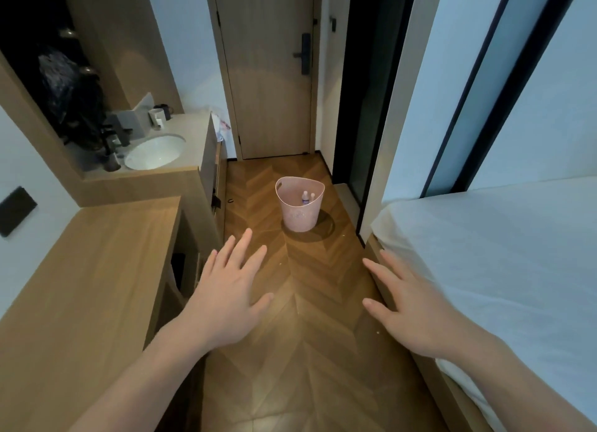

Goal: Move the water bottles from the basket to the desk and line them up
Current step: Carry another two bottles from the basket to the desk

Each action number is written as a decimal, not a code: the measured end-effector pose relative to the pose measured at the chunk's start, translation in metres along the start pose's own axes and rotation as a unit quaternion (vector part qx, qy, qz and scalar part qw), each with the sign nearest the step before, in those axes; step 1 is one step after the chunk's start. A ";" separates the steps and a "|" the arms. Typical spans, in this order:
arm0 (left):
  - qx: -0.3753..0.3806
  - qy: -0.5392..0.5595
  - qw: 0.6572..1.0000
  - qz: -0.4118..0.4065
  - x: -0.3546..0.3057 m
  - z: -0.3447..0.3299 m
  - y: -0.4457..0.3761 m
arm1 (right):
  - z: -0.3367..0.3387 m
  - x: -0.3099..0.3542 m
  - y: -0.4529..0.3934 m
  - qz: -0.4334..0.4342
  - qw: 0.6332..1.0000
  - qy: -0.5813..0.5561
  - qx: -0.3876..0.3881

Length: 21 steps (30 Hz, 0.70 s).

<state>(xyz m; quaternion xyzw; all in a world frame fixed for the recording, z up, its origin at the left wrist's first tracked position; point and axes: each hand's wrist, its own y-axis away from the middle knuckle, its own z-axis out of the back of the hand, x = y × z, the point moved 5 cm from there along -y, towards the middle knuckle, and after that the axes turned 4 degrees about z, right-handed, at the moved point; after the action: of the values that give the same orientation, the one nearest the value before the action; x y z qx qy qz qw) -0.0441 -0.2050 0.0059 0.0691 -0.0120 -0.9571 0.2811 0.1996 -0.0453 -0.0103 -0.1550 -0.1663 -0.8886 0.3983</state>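
Observation:
A pink basket point(298, 215) stands on the wooden floor ahead, near the door. Inside it the white caps and necks of two water bottles point(306, 197) show above the rim. The wooden desk point(90, 270) runs along the left wall, its top bare. My left hand point(229, 289) is stretched out palm down with fingers spread, over the floor beside the desk's edge. My right hand point(410, 305) is likewise spread and holds nothing, close to the bed's edge. Both hands are well short of the basket.
A bed point(504, 263) with a white sheet fills the right side. A counter with a sink point(155, 152) sits beyond the desk on the left. A shut wooden door point(268, 70) ends the narrow corridor of herringbone floor point(307, 334).

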 end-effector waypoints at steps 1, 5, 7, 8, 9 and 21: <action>0.004 0.000 1.000 -0.008 -0.001 -0.001 -0.016 | 0.003 -0.004 -0.012 -0.005 1.000 0.003 0.000; 0.003 0.002 1.000 -0.029 0.000 -0.008 -0.087 | 0.017 -0.022 -0.073 -0.019 1.000 -0.002 -0.008; -0.001 0.006 1.000 -0.028 0.001 -0.010 -0.126 | 0.022 -0.029 -0.111 -0.011 1.000 0.005 -0.009; -0.001 0.006 1.000 -0.027 0.000 -0.010 -0.143 | 0.024 -0.032 -0.129 -0.008 1.000 0.007 -0.006; 0.002 0.006 1.000 -0.023 -0.001 -0.011 -0.161 | 0.026 -0.036 -0.148 -0.006 1.000 0.005 -0.001; -0.008 0.030 0.998 0.049 0.000 -0.013 -0.357 | 0.086 -0.095 -0.385 0.030 0.997 0.019 0.066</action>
<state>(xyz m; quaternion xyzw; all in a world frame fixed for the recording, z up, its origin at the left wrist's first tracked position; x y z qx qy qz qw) -0.2339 0.0959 -0.0288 0.0946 0.0006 -0.9396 0.3288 -0.0204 0.2949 -0.0385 -0.1160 -0.2123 -0.8662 0.4372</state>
